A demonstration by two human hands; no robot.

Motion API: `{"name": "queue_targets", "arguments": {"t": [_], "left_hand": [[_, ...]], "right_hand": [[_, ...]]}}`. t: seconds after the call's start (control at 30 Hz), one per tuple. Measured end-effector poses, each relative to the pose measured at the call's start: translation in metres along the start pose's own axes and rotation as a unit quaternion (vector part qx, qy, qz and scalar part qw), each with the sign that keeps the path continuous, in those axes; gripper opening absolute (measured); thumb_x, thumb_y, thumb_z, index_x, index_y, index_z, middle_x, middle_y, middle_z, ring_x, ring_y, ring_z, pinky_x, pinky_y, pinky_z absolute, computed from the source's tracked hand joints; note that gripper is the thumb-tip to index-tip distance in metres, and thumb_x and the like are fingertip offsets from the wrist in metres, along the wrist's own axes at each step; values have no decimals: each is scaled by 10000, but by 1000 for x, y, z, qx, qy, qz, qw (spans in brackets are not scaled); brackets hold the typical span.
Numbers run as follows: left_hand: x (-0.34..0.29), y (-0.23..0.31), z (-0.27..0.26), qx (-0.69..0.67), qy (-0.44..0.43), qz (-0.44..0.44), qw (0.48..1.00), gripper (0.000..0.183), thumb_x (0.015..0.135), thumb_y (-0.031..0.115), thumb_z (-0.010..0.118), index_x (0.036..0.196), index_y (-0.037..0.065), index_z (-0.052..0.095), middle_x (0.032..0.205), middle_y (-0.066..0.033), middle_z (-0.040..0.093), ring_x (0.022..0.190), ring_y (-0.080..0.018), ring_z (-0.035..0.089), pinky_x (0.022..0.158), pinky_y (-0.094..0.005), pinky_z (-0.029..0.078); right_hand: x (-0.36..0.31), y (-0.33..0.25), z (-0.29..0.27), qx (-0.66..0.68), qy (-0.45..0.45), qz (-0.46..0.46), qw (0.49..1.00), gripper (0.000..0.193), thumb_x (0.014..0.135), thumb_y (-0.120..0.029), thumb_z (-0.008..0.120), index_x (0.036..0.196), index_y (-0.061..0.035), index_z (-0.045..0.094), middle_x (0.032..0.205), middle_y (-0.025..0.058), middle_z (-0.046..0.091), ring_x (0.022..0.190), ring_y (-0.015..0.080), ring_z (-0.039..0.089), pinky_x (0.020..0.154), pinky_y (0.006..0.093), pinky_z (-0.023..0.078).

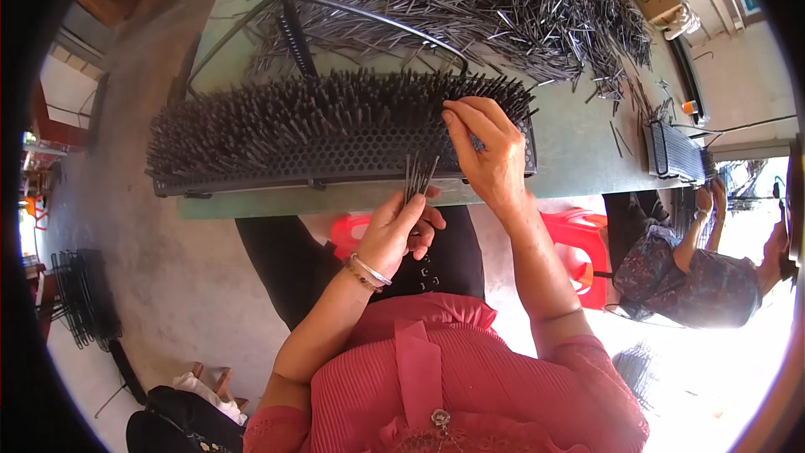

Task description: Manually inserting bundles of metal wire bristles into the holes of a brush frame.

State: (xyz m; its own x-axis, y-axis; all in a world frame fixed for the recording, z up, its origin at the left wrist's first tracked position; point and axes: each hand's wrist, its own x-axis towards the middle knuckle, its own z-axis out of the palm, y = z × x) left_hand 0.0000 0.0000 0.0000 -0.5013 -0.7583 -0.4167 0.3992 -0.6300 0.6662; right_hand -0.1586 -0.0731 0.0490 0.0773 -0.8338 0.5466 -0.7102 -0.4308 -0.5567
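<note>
A long black rack (360,151) full of round holes lies along the near edge of the table. Thin dark sticks (277,109) stand upright in many of its holes, while a band of holes along the near side is bare. My left hand (394,225) is closed round a small bundle of thin dark sticks (420,174), which point up just in front of the rack. Over the rack's right end, my right hand (489,151) has thumb and fingers pinched together among the standing sticks. Whatever is between those fingertips is too small to make out.
A big heap of loose dark sticks (537,13) covers the far part of the green table (579,138). A bent metal frame (381,18) rises behind the rack. At right, a co-worker (692,277) handles a smaller rack (675,151). Red stools (579,239) stand below.
</note>
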Motion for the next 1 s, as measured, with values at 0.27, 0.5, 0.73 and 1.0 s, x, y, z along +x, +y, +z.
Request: {"name": "queue_targets", "arguments": {"t": [0.27,0.5,0.73,1.0], "left_hand": [[0,3,-1,19,-19,12,1000,349,977,302,414,1168,15,472,823,-90,575,549,-71,485,432,-191,383],[-1,4,3,5,-13,-3,1000,358,974,305,423,1172,10,470,828,-97,578,550,-71,483,428,-187,378],[2,3,6,18,-10,7,1000,363,968,319,439,1143,4,478,829,-91,584,566,-69,492,432,-188,391],[-2,11,13,29,-29,41,998,357,969,319,434,1119,0,489,835,-88,583,573,-68,502,442,-186,408]], "right_hand": [[1,7,0,-3,-2,-40,999,133,801,-40,652,926,5,662,899,122,632,765,252,629,665,312,500],[-1,8,-1,2,24,-15,1000,131,796,-62,665,913,-2,669,894,114,628,747,253,626,650,306,495],[-4,12,2,-50,43,-24,998,142,797,-76,672,925,-13,671,878,95,601,698,234,610,597,306,485],[-13,-12,-28,123,-92,150,977,232,803,-161,689,951,15,658,848,105,614,620,178,589,551,293,460]]}}
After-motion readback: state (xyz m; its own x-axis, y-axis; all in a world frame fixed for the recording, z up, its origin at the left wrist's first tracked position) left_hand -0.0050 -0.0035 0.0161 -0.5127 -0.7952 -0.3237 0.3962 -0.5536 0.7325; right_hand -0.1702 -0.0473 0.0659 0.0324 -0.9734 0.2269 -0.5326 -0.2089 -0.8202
